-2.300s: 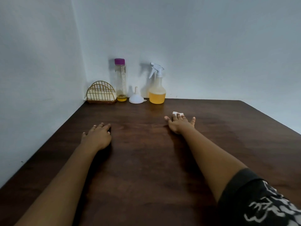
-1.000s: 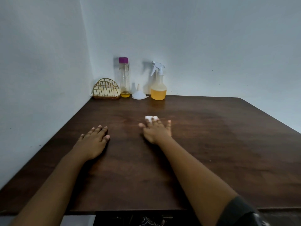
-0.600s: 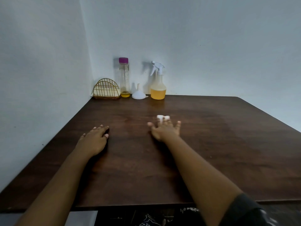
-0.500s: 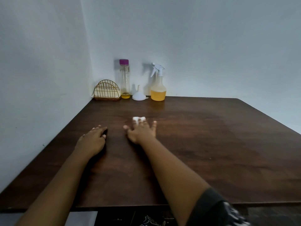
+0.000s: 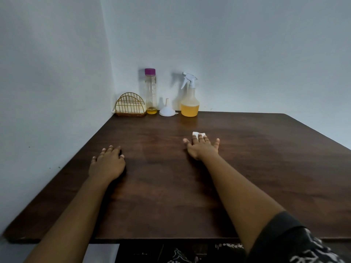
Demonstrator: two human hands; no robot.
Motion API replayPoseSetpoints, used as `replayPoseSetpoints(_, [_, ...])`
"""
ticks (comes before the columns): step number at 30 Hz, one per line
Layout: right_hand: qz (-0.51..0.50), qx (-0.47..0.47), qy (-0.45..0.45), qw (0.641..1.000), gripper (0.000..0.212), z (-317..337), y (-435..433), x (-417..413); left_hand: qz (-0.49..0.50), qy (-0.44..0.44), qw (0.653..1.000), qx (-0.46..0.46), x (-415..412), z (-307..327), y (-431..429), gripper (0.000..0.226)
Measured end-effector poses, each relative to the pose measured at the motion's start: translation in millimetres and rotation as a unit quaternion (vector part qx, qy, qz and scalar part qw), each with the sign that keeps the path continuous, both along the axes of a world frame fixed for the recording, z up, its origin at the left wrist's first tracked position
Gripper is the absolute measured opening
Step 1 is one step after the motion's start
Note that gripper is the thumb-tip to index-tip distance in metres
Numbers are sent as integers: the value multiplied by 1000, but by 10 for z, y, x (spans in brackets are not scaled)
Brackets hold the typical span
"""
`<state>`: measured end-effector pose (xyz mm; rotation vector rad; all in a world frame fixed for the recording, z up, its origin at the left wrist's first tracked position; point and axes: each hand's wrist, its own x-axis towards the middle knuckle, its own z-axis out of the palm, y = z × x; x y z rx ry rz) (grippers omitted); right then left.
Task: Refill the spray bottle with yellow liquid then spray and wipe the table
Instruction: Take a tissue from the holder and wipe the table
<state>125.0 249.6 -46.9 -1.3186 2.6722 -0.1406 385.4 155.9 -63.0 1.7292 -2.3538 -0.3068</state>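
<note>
My right hand (image 5: 202,148) lies flat on the dark wooden table (image 5: 256,168) with fingers spread, pressing a small white tissue (image 5: 198,133) that sticks out past the fingertips. My left hand (image 5: 107,164) rests palm down on the table to the left, holding nothing. At the back wall stands the spray bottle (image 5: 189,99), white trigger on top, its lower part filled with yellow liquid. Left of it sit a white funnel (image 5: 167,111) turned upside down and a tall clear bottle (image 5: 150,92) with a purple cap and a little yellow liquid at the bottom.
A gold wire napkin holder (image 5: 130,106) stands in the back left corner against the walls. The table's near edge runs across the bottom of the view, with patterned dark clothing below it.
My right hand has slid the tissue right again, after sweeping left half a second ago. My left hand has stayed in place on the table.
</note>
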Motion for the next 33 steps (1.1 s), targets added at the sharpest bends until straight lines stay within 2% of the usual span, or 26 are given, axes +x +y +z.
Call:
replayPoseSetpoints(2, [17, 2, 6, 1000, 72, 3, -41, 244, 1, 0, 1000, -2, -1, 2, 7, 50])
replayPoseSetpoints(8, [191, -17, 2, 981, 74, -69, -90, 1312, 4, 0, 1000, -2, 7, 14, 40, 49])
replayPoseSetpoints(11, [180, -24, 0, 983, 72, -82, 110, 1124, -2, -13, 1000, -1, 21, 28, 62, 49])
replayPoseSetpoints(17, [16, -20, 2, 1000, 71, -74, 889, -28, -9, -45, 999, 15, -30, 47, 182, 53])
replayPoseSetpoints(21, [-32, 19, 19, 999, 78, -34, 920, -6, -21, -55, 998, 24, 15, 32, 306, 56])
replayPoseSetpoints(23, [0, 12, 23, 1000, 79, -16, 755, 330, -30, -56, 998, 23, 64, 1, 380, 55])
replayPoseSetpoints(28, [159, -30, 7, 987, 76, -73, 498, 1286, -39, -46, 998, 11, 177, -45, 544, 52])
replayPoseSetpoints(31, [186, -40, 0, 982, 74, -126, 638, 1313, -39, -44, 998, -4, 206, -44, 633, 52])
replayPoseSetpoints(33, [161, -49, 14, 986, 74, -158, 862, 1050, -43, -45, 998, -12, 227, -52, 671, 52])
